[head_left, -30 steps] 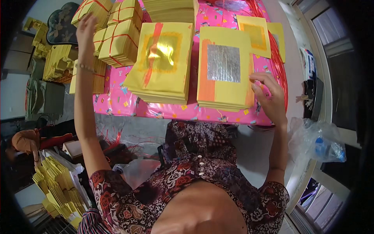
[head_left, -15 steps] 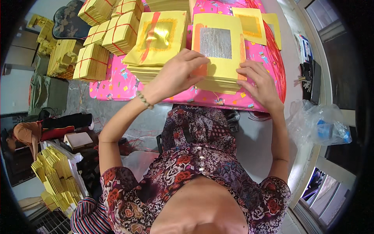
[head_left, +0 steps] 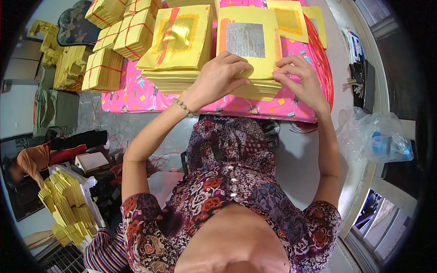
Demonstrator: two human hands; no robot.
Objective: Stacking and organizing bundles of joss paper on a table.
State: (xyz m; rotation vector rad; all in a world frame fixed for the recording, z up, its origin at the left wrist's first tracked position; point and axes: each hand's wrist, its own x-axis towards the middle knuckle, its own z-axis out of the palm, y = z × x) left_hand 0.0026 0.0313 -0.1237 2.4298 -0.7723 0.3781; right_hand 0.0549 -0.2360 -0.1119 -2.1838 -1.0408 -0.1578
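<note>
Left hand (head_left: 222,78) and right hand (head_left: 298,78) at the near corners of a silver-patched stack (head_left: 257,66)

The stack of yellow sheets lies near the edge of a table with a pink patterned cover (head_left: 291,101), a silver square showing on its top sheet. Taking the stack's middle as the clock's centre, the left hand is at seven o'clock, palm down, its fingers bent over the corner and the thumb a little apart below them. The right hand is at four o'clock, fingers curled and fingertips at the edge, with a narrow gap to the thumb. Whether either hand pinches a sheet, I cannot tell. A beaded bracelet (head_left: 183,107) circles the left wrist.

Just beside the stack at nine o'clock stands a gold-patched stack (head_left: 175,41) with a red-orange streak; beyond it are yellow bundles tied with red string (head_left: 133,37). A loose sheet with a gold square (head_left: 287,22) lies at two o'clock, red strands (head_left: 322,68) at three. A clear plastic bag (head_left: 375,139) sits farther out at four. At eight, well apart, another person (head_left: 34,159) reaches toward folded yellow pieces (head_left: 68,200).
</note>
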